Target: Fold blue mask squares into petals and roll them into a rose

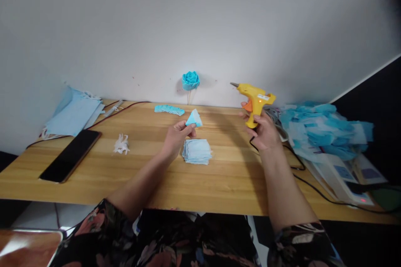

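Pinching, near the middle of the frame, a small folded triangle of bright blue and white sheet material (194,118) between the thumb and fingers of the left hand (176,137). Gripping, right of centre, a yellow plastic glue gun (254,95) by its handle, with the fingers of the right hand (267,131) closed round it and the grey nozzle (234,84) aimed leftward. On the wooden worktop (225,187), just below the triangle, a stack of pale blue square sheets (197,152). Above the left hand, a row of overlapping blue folded pieces (169,110); at upper centre, against the wall, a ruffled blue flower on a thin stick (191,80). Toward the left edge, a white stringy tuft (121,144), a black rectangular phone (71,155) and light blue face masks with white loops (72,112). At far right, a crumpled heap of blue and white thin material (322,129).
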`<state>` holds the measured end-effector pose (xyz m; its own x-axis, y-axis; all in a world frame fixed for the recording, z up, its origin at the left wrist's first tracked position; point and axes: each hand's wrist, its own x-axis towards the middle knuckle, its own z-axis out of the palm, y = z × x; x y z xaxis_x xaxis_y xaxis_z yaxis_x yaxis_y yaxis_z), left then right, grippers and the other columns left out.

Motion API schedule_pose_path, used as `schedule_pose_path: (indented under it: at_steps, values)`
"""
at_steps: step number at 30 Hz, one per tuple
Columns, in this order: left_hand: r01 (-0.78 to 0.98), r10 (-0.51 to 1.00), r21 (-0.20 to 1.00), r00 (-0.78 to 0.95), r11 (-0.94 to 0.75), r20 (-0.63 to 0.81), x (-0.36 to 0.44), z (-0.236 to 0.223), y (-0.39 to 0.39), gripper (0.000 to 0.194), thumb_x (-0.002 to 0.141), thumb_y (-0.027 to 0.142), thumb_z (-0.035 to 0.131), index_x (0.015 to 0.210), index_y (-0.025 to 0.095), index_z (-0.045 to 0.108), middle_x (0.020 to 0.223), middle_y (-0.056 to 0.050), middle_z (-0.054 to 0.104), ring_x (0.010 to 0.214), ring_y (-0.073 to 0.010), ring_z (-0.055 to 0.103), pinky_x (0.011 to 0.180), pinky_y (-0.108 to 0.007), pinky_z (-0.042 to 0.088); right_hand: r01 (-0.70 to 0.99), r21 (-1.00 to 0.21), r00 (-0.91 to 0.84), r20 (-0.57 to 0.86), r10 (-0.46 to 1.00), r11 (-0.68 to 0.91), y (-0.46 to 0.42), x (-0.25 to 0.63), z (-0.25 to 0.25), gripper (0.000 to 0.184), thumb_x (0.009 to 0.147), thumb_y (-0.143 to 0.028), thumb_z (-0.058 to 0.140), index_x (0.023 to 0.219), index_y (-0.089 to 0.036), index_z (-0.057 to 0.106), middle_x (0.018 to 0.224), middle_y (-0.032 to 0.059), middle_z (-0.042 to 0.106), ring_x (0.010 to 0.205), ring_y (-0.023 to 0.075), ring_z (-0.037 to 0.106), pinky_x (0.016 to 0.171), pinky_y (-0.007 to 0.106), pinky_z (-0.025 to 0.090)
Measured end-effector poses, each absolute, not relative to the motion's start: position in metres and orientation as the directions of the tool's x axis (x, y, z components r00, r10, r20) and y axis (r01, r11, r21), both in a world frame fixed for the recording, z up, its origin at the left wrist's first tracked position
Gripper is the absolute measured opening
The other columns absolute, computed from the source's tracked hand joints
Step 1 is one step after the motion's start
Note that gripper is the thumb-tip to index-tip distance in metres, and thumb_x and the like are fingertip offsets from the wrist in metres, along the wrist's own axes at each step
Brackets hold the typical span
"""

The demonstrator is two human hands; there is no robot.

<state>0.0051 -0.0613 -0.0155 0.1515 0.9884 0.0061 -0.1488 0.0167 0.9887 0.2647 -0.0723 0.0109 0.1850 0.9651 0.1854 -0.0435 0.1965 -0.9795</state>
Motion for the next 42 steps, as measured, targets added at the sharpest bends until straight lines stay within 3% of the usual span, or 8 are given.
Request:
schedule_pose_path:
  at_steps: [5,8,10,14,18,23,42]
  values:
    - [-0.146,0.987,0.989,0.162,0.016,0.008,0.005,-0.018,-0.06,0.029,0.071,0.042,0.072,0.061,0.017,0.06,0.06,-0.001,0.061,0.061,-0.0118,0.053,0.068,-0.028,0.046,-0.061,-0.99,0.105,0.123,0.987,0.13,-0.075,0.259,0.007,0.053,0.074,-0.065,0.063,0.11,-0.026,0.066,0.11,0.0089,0.074,0.079,0.0204,0.07,0.035,0.019,0.03]
    - [-0.149,0.985,0.989,0.175,0.012,0.014,0.004,-0.018,-0.059,0.03,0.071,0.042,0.072,0.06,0.017,0.06,0.06,-0.001,0.061,0.06,-0.0117,0.053,0.068,-0.028,0.046,-0.032,-0.994,0.044,0.106,0.993,0.108,-0.074,0.257,0.002,0.051,0.069,-0.065,0.072,0.097,-0.023,0.069,0.094,0.0083,0.075,0.072,0.0203,0.068,0.045,0.026,0.047]
    - [-0.146,0.984,0.989,0.178,0.01,0.017,0.004,-0.018,-0.059,0.03,0.071,0.042,0.072,0.06,0.017,0.06,0.06,-0.001,0.06,0.06,-0.0117,0.053,0.068,-0.028,0.046,-0.007,-0.992,-0.024,0.123,0.992,0.122,-0.074,0.258,-0.001,0.045,0.07,-0.061,0.076,0.092,-0.022,0.07,0.092,0.008,0.075,0.071,0.019,0.065,0.051,0.028,0.052]
    - [-0.146,0.985,0.989,0.173,0.012,0.014,0.004,-0.016,-0.059,0.03,0.071,0.042,0.072,0.06,0.017,0.06,0.06,0.0,0.06,0.06,-0.0117,0.052,0.068,-0.028,0.045,0.034,-0.994,-0.154,0.102,0.983,0.108,-0.075,0.261,-0.003,0.038,0.074,-0.054,0.076,0.094,-0.022,0.072,0.099,0.0083,0.074,0.072,0.0169,0.061,0.048,0.025,0.048]
    - [-0.154,0.984,0.988,0.177,0.009,0.018,0.003,-0.018,-0.059,0.03,0.071,0.042,0.073,0.061,0.017,0.06,0.06,0.0,0.06,0.061,-0.0117,0.053,0.068,-0.028,0.045,0.048,-0.995,-0.208,0.076,0.975,0.088,-0.077,0.259,-0.001,0.041,0.074,-0.059,0.074,0.088,-0.021,0.073,0.095,0.0081,0.073,0.065,0.0141,0.055,0.044,0.024,0.044]
    - [-0.158,0.983,0.987,0.179,0.0,0.028,0.003,-0.02,-0.058,0.027,0.073,0.039,0.071,0.062,0.017,0.061,0.06,0.0,0.06,0.06,-0.0113,0.052,0.068,-0.028,0.045,0.095,-0.992,-0.193,0.066,0.979,0.085,-0.078,0.254,0.003,0.05,0.07,-0.071,0.07,0.081,-0.022,0.071,0.089,0.0081,0.073,0.058,0.0132,0.049,0.042,0.026,0.043]
    - [-0.175,0.982,0.984,0.186,-0.003,0.036,0.003,-0.019,-0.057,0.028,0.072,0.04,0.072,0.062,0.016,0.061,0.06,0.0,0.06,0.06,-0.0112,0.052,0.068,-0.028,0.045,0.083,-0.994,-0.245,0.053,0.968,0.075,-0.072,0.26,-0.011,0.044,0.079,-0.061,0.069,0.087,-0.018,0.065,0.083,0.0044,0.064,0.057,0.0099,0.047,0.045,0.022,0.043]
